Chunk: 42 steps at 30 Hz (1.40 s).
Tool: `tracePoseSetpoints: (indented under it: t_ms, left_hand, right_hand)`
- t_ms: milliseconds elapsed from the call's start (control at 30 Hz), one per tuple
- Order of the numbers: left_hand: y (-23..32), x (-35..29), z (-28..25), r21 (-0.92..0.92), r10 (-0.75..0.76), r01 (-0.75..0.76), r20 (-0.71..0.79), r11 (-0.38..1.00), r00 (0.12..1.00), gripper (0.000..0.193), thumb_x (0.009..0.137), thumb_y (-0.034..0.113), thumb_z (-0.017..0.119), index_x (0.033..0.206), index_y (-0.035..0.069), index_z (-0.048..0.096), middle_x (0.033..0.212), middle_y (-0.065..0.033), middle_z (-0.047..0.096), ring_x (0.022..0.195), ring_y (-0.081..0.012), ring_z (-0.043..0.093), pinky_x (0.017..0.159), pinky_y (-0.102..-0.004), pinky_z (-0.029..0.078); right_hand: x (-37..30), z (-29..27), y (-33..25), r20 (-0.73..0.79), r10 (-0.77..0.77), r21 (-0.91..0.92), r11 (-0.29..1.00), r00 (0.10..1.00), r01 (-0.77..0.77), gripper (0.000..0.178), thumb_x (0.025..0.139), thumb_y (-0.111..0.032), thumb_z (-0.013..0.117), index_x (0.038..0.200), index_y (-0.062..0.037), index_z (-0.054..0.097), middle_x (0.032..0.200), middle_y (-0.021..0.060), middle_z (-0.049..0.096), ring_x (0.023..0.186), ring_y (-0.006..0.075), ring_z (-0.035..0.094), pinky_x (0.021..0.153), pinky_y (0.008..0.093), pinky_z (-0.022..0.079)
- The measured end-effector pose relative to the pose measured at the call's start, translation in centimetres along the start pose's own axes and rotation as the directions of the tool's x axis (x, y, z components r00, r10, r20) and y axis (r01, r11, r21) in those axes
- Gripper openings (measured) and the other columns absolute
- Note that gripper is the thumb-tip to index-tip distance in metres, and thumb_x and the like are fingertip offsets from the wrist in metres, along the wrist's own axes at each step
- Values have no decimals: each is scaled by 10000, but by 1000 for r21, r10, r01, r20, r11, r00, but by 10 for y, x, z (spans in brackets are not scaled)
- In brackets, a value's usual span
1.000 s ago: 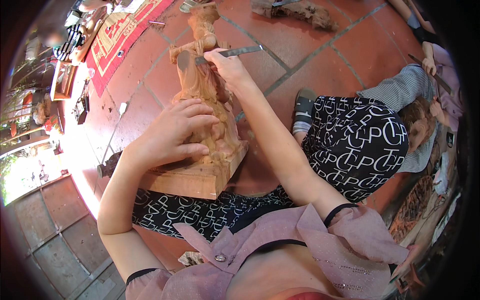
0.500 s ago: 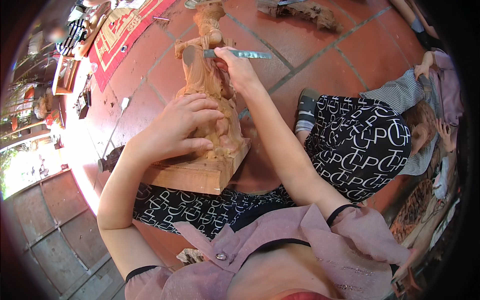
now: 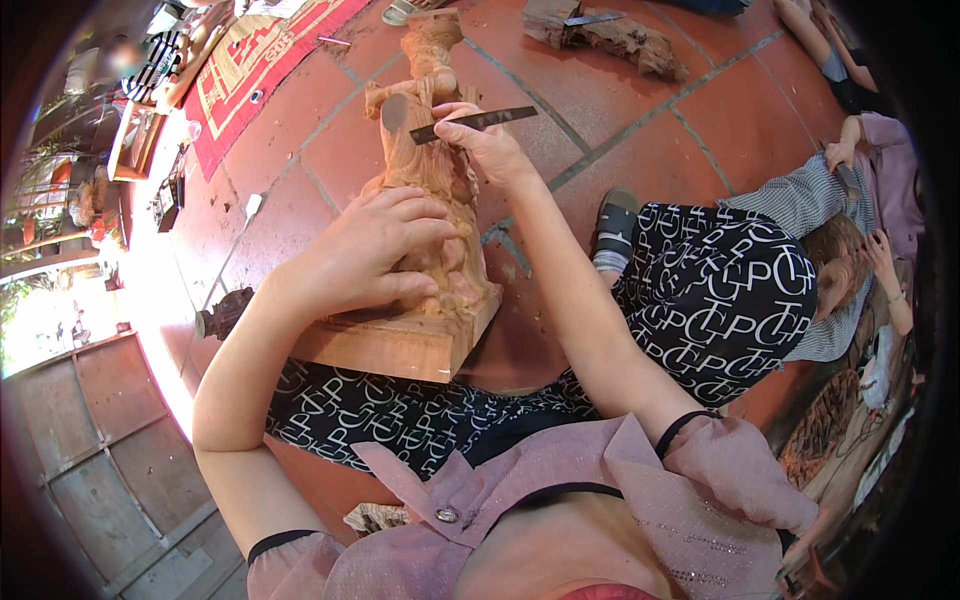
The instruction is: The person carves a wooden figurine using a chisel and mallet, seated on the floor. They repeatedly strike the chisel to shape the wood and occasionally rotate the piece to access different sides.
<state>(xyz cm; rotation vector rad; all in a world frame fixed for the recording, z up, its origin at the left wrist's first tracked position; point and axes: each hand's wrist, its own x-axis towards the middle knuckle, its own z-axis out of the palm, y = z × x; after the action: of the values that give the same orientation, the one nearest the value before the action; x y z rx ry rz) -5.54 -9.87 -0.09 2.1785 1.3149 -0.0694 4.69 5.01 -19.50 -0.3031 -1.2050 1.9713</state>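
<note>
A carved wooden statue (image 3: 400, 160) on a square wooden base (image 3: 400, 352) stands in front of me, its top leaning away. My left hand (image 3: 375, 245) lies over its lower middle, fingers stretched out and thumb apart. Near the upper part, my right hand (image 3: 480, 140) pinches a thin, flat, dark strip (image 3: 505, 117) that looks like a scraper blade. The strip's left end is against or just over the statue, beside an oval grey patch (image 3: 398, 112); I cannot tell whether it touches. My right fingertips are partly hidden behind the strip.
Red floor tiles (image 3: 640, 130) surround the statue. A rough wood chunk (image 3: 610, 42) with a flat blade on it lies at the far side. A red patterned mat (image 3: 250, 70) is at far left. Another person (image 3: 840, 260) is at the right. A dark cylindrical object (image 3: 222, 315) lies left of the base.
The strip has tilted, its right end now higher than its left, and its lit greenish face now looks dark. My right hand has shifted slightly down and right; my left hand stays on the statue.
</note>
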Motion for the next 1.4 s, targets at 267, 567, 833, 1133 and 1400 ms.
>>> tracePoseSetpoints:
  t_ms: [267, 567, 833, 1133, 1400]
  left_hand:
    - [-3, -2, 2, -16, -14, 14, -4, 1000, 1000, 552, 756, 347, 650, 1200, 36, 544, 1284, -156, 483, 1255, -343, 386, 1075, -439, 268]
    - [2, 1, -1, -78, -43, 43, 5, 996, 999, 547, 740, 310, 666, 1200, 39, 547, 1279, -146, 487, 1255, -339, 388, 1077, -437, 268]
    - [-4, -4, 7, -27, 27, -30, -102, 999, 994, 510, 729, 297, 676, 1163, 51, 572, 1184, -111, 529, 1196, -284, 431, 1024, -420, 304]
    - [-5, -5, 6, -23, 17, -19, -57, 1000, 998, 532, 743, 317, 663, 1188, 48, 554, 1217, -142, 516, 1215, -311, 418, 1040, -431, 296]
    - [-12, -7, 11, 8, 44, -44, -58, 999, 997, 524, 754, 323, 659, 1199, 67, 554, 1233, -128, 513, 1218, -299, 417, 1042, -428, 299]
  right_hand:
    - [-6, 9, -5, 14, 20, -85, 996, 1000, -18, 178, 823, -163, 691, 919, -16, 663, 1159, 76, 522, 1031, 129, 486, 902, 285, 383]
    - [3, 1, 4, -69, 90, 211, 975, 994, -74, 187, 852, -173, 671, 966, -31, 627, 864, 8, 615, 744, 68, 545, 686, 203, 435]
    - [-16, 33, -18, -325, 36, 84, 996, 945, -9, 130, 881, -163, 623, 923, -43, 592, 770, 3, 581, 625, 68, 527, 579, 213, 442]
    - [-24, 56, -21, -389, 26, 151, 988, 921, 36, 190, 834, -108, 692, 942, -14, 568, 794, 78, 648, 684, 160, 643, 626, 258, 545]
    - [-25, 60, -18, -365, -93, -41, 996, 927, 83, 159, 835, -121, 696, 911, 6, 638, 821, 88, 662, 700, 149, 647, 623, 263, 547]
